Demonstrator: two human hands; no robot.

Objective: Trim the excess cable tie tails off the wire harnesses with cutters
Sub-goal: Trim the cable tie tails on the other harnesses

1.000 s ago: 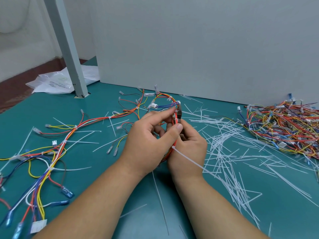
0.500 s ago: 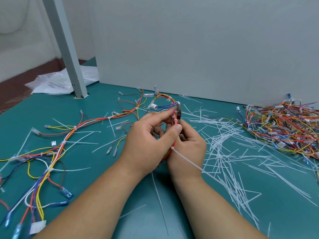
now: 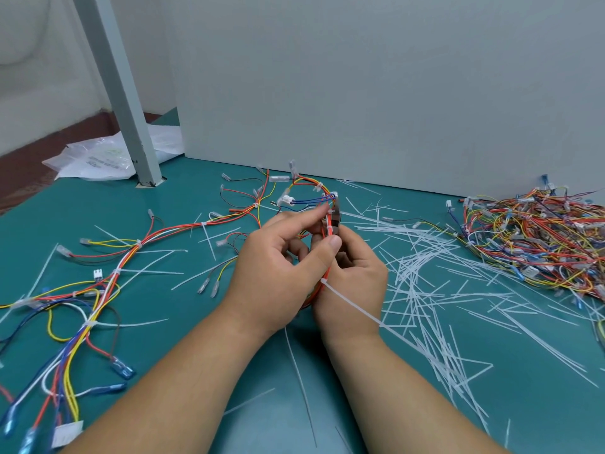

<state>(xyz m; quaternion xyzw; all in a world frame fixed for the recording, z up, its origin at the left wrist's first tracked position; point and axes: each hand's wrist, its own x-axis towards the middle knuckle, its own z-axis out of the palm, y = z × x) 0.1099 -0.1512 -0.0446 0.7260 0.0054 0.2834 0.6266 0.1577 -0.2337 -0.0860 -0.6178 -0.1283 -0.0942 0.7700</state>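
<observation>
Barely anything has shifted over the last second. Nearest, a long white cable tie tail (image 3: 353, 304) juts from the harness (image 3: 328, 269) across the right wrist, uncut as before. Above it the left hand (image 3: 271, 267) pinches the red-orange bundle between thumb and forefinger. The right hand (image 3: 358, 276) is curled round the cutters (image 3: 336, 218), whose dark head sits at a tie higher up the bundle. No snip shows yet, I judge. Beyond, cut tails (image 3: 425, 283) litter the tabletop (image 3: 183, 348), with a heap of harnesses (image 3: 530, 237) far right.

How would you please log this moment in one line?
left hand: pinches harness | right hand: holds cutters | long tie tail: uncut
</observation>
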